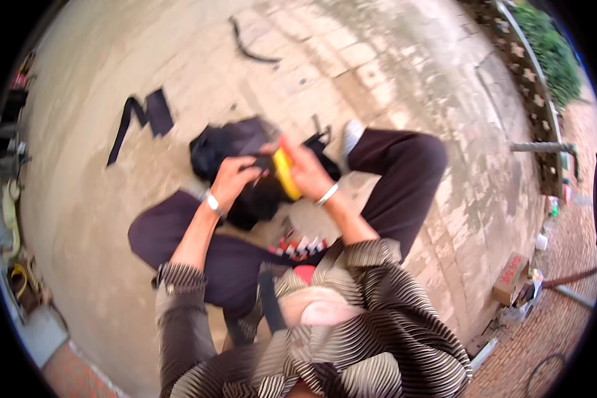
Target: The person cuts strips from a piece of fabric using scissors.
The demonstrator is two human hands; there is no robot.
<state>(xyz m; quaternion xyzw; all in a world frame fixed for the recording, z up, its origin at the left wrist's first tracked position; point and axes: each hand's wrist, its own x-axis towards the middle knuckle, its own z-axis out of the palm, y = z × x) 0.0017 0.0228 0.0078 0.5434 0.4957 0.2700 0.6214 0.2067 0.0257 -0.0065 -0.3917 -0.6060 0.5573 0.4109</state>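
Head view: left hand grips black bag, right hand clamps yellow object, hands close together over lap.

A single head-worn camera looks steeply down the person's own front, with the striped sleeves nearest the lens and both hands close below it at the picture's centre. Its fisheye lens bends the paved ground round them and darkens the corners, taking in a planted border far right.
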